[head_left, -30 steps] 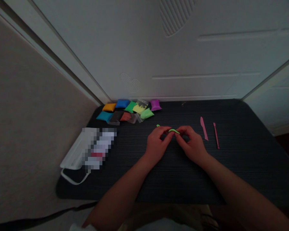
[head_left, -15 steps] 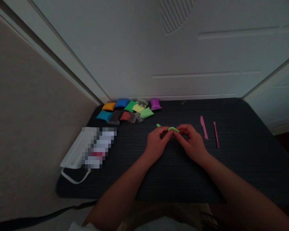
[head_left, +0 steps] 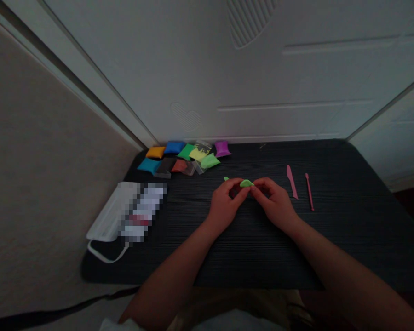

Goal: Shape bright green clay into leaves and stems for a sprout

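Observation:
A small, flattened piece of light green modelling clay (head_left: 246, 183) is pinched between both hands above the dark table. My left hand (head_left: 225, 201) grips its left side with thumb and fingertips. On the other side, my right hand (head_left: 275, 202) is closed on the clay's right end, thumb and forefinger pressed together. Another bit of light green (head_left: 226, 178) peeks out behind my left fingers; most of it is hidden. To the right of my hands lie a pink plastic knife (head_left: 291, 182) and a thin pink stick-like tool (head_left: 309, 192).
Several small packets of coloured clay, including a purple one (head_left: 222, 148) and a blue one (head_left: 174, 147), lie at the table's back left. A white face mask (head_left: 112, 214) with a blurred-out item beside it is at the left. A white panel (head_left: 193, 59) rises behind the table (head_left: 359, 220).
The green clay has tilted and shifted slightly left between my fingers, its outline now less curved. Both hands stay nearly in place.

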`<state>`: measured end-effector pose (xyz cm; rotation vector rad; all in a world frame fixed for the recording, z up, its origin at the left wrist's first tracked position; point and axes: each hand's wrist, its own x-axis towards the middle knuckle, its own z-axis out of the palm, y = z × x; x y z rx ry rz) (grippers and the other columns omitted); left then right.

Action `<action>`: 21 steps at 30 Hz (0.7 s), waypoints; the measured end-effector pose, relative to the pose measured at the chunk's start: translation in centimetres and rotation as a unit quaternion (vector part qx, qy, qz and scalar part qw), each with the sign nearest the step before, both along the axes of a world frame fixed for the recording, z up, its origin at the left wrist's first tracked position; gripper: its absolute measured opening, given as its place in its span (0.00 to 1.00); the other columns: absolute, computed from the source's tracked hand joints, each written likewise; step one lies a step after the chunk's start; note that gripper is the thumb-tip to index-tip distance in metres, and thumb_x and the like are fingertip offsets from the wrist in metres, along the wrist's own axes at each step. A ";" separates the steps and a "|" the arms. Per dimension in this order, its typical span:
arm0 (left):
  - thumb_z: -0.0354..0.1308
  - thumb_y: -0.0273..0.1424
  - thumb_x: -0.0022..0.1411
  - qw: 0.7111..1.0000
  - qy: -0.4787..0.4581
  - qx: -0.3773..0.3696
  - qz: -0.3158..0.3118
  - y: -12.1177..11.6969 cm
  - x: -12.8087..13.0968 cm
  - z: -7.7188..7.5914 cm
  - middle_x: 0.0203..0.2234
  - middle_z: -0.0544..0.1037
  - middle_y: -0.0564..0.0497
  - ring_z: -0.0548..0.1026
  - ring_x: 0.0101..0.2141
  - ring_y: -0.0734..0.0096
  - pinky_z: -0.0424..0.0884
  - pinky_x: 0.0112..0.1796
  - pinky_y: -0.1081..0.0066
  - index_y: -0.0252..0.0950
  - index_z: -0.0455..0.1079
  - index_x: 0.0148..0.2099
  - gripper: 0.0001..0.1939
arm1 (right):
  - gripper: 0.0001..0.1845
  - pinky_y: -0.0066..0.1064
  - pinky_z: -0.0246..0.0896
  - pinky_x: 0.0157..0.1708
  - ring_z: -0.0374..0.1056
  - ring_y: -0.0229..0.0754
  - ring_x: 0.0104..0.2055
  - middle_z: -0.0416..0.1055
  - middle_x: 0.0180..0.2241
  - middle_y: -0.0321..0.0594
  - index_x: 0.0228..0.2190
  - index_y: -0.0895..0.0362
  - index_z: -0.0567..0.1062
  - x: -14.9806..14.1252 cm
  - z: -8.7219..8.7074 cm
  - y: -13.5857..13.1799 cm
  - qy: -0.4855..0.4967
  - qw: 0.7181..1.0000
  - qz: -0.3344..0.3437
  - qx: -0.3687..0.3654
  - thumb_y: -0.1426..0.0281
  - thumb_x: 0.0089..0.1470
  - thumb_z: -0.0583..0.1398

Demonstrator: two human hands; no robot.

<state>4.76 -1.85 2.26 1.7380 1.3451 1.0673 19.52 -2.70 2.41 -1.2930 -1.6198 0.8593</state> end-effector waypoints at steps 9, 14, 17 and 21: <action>0.52 0.34 0.57 0.997 -0.058 -0.048 -0.007 -0.1 0.1 0.4 0.28 0.75 0.54 0.71 0.29 0.73 0.67 0.32 0.73 0.37 0.70 0.36 0.09 | 0.07 0.30 0.62 0.31 0.68 0.38 0.30 0.70 0.28 0.36 0.33 0.54 0.69 -0.2 -0.1 -0.3 0.001 1.000 0.009 0.005 0.65 0.51 0.55; 0.53 0.34 0.56 0.992 -0.106 -0.065 -0.003 -0.2 0.3 0.2 0.30 0.75 0.53 0.72 0.31 0.72 0.68 0.34 0.72 0.37 0.70 0.37 0.09 | 0.07 0.31 0.62 0.32 0.68 0.39 0.31 0.71 0.29 0.37 0.34 0.54 0.69 -0.3 -0.1 -0.5 -0.023 0.999 -0.005 0.025 0.67 0.51 0.55; 0.54 0.35 0.56 0.989 -0.123 -0.084 -0.022 -0.1 0.4 0.1 0.29 0.75 0.52 0.72 0.31 0.71 0.68 0.35 0.70 0.36 0.70 0.36 0.09 | 0.07 0.31 0.62 0.31 0.68 0.38 0.30 0.70 0.27 0.36 0.33 0.54 0.69 -0.3 -0.2 -0.5 0.004 1.000 -0.004 0.008 0.66 0.51 0.55; 0.53 0.37 0.56 0.991 -0.104 -0.085 -0.017 -0.1 0.3 0.1 0.25 0.74 0.53 0.71 0.28 0.72 0.67 0.32 0.72 0.36 0.71 0.34 0.10 | 0.08 0.30 0.62 0.29 0.67 0.37 0.27 0.70 0.25 0.35 0.32 0.55 0.69 -0.5 -0.4 -0.4 0.045 0.999 0.005 -0.017 0.65 0.51 0.56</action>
